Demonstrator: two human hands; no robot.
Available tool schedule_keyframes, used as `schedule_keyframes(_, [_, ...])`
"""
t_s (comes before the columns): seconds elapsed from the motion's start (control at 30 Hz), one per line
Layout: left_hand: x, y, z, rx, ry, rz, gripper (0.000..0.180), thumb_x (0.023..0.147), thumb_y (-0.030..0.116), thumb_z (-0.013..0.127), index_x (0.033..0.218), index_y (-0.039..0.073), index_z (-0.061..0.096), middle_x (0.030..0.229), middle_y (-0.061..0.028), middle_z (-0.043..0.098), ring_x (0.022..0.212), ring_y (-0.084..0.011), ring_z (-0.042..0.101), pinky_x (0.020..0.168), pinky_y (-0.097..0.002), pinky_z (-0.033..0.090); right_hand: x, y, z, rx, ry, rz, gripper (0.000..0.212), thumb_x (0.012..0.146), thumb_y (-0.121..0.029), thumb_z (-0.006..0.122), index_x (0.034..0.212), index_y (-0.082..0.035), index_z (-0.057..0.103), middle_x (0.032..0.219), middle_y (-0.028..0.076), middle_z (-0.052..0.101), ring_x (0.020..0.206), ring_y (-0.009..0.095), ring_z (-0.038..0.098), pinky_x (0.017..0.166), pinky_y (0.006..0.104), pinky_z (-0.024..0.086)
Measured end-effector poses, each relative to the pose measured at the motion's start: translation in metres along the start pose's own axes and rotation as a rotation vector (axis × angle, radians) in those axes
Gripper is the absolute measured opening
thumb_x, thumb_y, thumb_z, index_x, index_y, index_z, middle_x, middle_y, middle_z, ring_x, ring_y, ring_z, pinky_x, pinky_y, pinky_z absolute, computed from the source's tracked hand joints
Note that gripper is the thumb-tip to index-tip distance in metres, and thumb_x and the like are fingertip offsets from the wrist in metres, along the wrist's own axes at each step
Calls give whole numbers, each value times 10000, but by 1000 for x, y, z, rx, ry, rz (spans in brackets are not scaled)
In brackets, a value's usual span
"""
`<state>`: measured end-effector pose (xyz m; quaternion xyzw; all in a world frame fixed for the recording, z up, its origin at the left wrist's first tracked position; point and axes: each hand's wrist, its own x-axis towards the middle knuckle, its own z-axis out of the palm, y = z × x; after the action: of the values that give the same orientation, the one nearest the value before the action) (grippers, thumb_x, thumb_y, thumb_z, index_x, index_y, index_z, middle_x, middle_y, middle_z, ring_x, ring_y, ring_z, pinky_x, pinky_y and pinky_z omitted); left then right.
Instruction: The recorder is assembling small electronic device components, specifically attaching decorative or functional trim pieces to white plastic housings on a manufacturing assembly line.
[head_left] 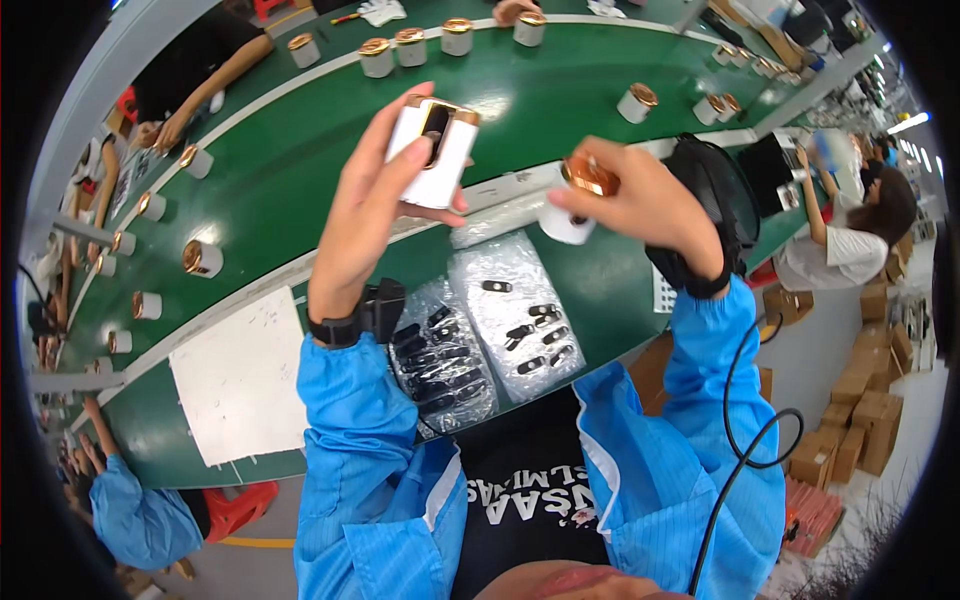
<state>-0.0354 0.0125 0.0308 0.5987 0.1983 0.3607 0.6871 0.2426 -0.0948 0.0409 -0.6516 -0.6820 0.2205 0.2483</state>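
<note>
My left hand (pixel 365 195) is closed around a white housing with gold trim (pixel 457 155), lifted over the near edge of the conveyor. A dark oval panel shows on its side, and my thumb presses beside it. My right hand (pixel 655 200) grips a white cylindrical unit with a shiny copper-coloured top (pixel 567 226), tilted, above the bench's right part; my fingers cover part of it. Below and between my hands lies a sheet of bubble wrap (pixel 480 272) with several small black oval parts (pixel 530 366) on it. A clear plastic bag (pixel 470 408) with more dark parts lies to its left.
Across the bench runs a green conveyor belt (pixel 300 130) carrying several similar white and gold units (pixel 375 58). A white board (pixel 240 380) lies at the left. A black bag (pixel 720 180) stands beyond my right wrist. Other people work around the line; cardboard boxes (pixel 865 430) are stacked at right.
</note>
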Motion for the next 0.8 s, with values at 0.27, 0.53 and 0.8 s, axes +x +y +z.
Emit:
schedule_keyframes(0.27, [-8, 1, 11, -17, -17, 169, 683, 1074, 261, 548, 1667, 83, 259, 1235, -179, 636, 901, -228, 709, 760, -388, 651, -60, 47, 75, -506, 174, -1, 455, 874, -390, 803, 1155, -59, 668, 895, 146, 665, 744, 391, 690, 644, 473, 526])
schedule_keyframes(0.53, [-11, 5, 22, 4, -51, 196, 717, 1030, 185, 608, 1654, 67, 274, 1324, -141, 599, 951, -228, 711, 788, -393, 650, -49, 14, 57, -536, 437, -144, 366, 897, -234, 807, 1184, -42, 684, 921, 112, 641, 727, 290, 677, 608, 412, 529])
schedule_keyframes(0.8, [-15, 7, 25, 98, -94, 206, 744, 985, 144, 717, 1632, 71, 356, 1439, -125, 558, 1275, -199, 559, 1065, -333, 469, -13, -86, 14, 150, 608, -526, 250, 814, 91, 812, 1040, 24, 729, 954, 107, 694, 766, 165, 663, 622, 267, 531])
